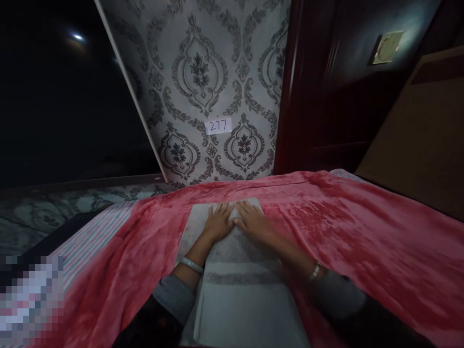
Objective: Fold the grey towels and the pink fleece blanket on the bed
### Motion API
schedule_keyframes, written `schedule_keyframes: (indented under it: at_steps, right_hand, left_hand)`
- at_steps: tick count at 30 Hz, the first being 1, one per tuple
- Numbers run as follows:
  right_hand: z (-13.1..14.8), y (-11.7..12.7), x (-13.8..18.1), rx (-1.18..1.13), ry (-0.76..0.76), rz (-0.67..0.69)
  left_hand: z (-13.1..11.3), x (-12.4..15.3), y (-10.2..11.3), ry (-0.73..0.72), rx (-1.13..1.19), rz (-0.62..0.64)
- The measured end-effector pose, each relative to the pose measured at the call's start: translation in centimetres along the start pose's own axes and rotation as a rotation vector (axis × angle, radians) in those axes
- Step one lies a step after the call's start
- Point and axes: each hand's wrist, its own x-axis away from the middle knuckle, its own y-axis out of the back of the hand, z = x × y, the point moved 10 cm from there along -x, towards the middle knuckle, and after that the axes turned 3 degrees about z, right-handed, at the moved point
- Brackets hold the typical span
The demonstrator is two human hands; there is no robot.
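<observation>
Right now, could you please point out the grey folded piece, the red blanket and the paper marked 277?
Grey folded piece (241,279): head view, on its darker band.
Red blanket (362,232): head view, on its right side.
Paper marked 277 (218,125): head view, on its middle.

Support: hidden beneath the fabrics; its kind cannot be told.
Red blanket (362,232): spread over the support as top cover, rumpled into soft ridges, its plush nap brushed into lighter and darker patches.
Striped sheet (96,231): covered mostly by the blanket; left exposed along the left edge and in a small patch at the far edge, towards the right.
Grey cloth (250,311): laid lengthwise on the blanket, stopped short of the far edge; layered in its near part.
</observation>
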Motion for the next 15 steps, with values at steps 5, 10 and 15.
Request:
schedule_keyframes:
  at_steps: [5,10,15]
  right_hand:
    - [-4.7,-4.4,-3.4,0.111,-0.089,0.043]
    - [-6.2,-5.2,-2.8,0.127,-0.146,0.041]
    - [-7.6,-5.0,-2.7,0.094,-0.210,0.093]
  left_hand:
    - [0.5,-0.2,-0.4,0.035,0.030,0.032]
    - [3.1,-0.2,-0.4,0.190,0.055,0.068]
    - [5.3,0.3,-0.2,0.305,0.066,0.079]
